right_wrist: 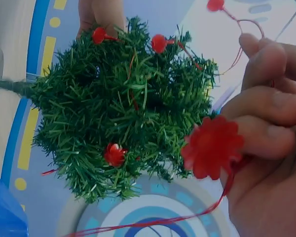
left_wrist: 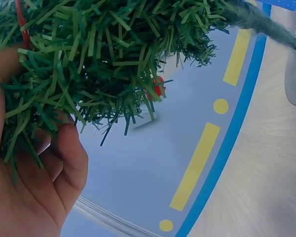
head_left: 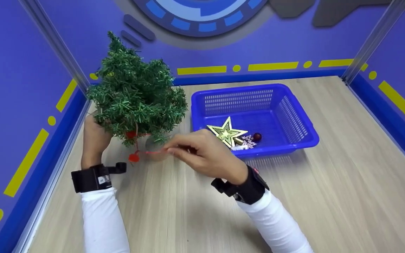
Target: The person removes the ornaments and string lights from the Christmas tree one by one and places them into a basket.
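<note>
A small green artificial Christmas tree (head_left: 135, 88) stands at the left of the table, its pale base (left_wrist: 295, 79) partly under the branches. My left hand (head_left: 97, 137) is at the tree's left side, with fingers curled in among the branches. Between thumb and fingertips, my right hand (head_left: 202, 151) pinches a thin red string garland (head_left: 153, 153) in front of the tree. One red flower (right_wrist: 212, 147) of this garland hangs close by the right hand. Other red flowers, such as one flower (right_wrist: 114, 154), lie against the branches.
Right of the tree stands a blue plastic basket (head_left: 309, 138). In it lie a gold star (head_left: 225, 133), a dark red ball (head_left: 257, 137) and other small ornaments. Blue wall panels (head_left: 392, 80) enclose the wooden table (head_left: 346, 196) at the back and sides.
</note>
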Tool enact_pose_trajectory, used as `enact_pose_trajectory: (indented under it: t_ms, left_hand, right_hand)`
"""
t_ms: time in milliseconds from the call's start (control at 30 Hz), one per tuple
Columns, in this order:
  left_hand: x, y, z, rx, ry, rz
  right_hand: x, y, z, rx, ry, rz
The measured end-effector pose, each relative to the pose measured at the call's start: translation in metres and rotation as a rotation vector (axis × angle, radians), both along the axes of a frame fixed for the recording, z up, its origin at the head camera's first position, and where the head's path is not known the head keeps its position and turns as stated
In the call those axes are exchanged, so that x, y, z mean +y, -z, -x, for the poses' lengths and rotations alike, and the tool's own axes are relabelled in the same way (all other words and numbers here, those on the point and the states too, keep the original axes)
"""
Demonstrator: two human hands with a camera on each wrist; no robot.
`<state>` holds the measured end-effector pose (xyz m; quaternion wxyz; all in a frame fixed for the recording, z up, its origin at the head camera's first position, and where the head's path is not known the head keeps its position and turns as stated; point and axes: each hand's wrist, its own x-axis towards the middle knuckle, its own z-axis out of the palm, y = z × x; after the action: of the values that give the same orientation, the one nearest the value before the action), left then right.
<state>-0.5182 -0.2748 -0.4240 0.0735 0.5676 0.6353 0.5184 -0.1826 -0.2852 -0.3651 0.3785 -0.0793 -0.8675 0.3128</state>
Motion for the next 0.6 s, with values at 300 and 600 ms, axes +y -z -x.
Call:
enact_pose_trajectory:
  t_ms: [300,600]
  left_hand:
    - [0.001,-0.002,0.0,0.023,0.017,-0.011]
    - [0.0,-0.005,0.001,-0.027,0.032,-0.012]
  right_hand:
    - [0.011,-0.015,0.024,0.218,0.205,0.191]
    - [-0.004,-0.036,0.055,0.057,0.094,0.07]
